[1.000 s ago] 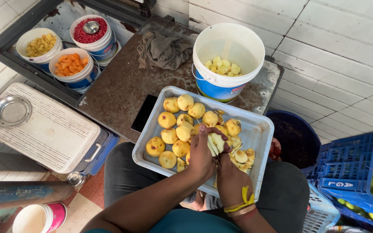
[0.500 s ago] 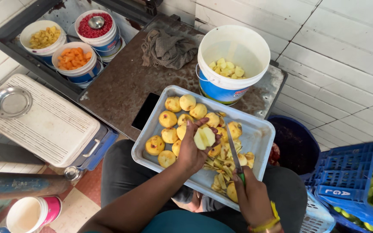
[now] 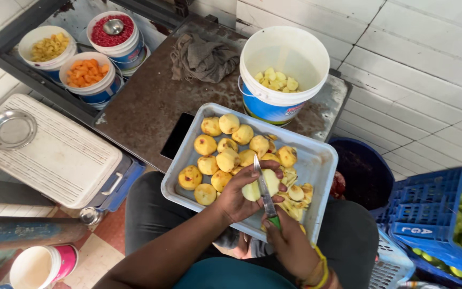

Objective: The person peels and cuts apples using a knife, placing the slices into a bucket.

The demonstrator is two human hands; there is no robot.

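The left hand (image 3: 239,195) is cupping a peeled fruit (image 3: 260,188) over the tray (image 3: 316,160), fingers (image 3: 266,172) clenched around its far side. The right hand (image 3: 290,243) is gripping the green handle of a knife (image 3: 266,194), fingers closed on it, the blade lying across the fruit and pointing toward 12 o'clock.

The fruit is looking pale yellow, round and smooth where the skin is off. It is probably feeling wet and slippery, firm but easy to bruise, and light enough for one palm; a hold around its back and sides, clear of the blade, seems soundest.

More peeled fruits (image 3: 225,155) are lying in the tray at 10 to 11 o'clock of the hands, with cut pieces (image 3: 295,192) at 3 o'clock. A white bucket (image 3: 284,101) holding fruit chunks is standing on the worktop (image 3: 140,107) at 12 o'clock, beside a grey rag (image 3: 201,56). A blue crate (image 3: 429,225) with green fruit is sitting at 3 o'clock.
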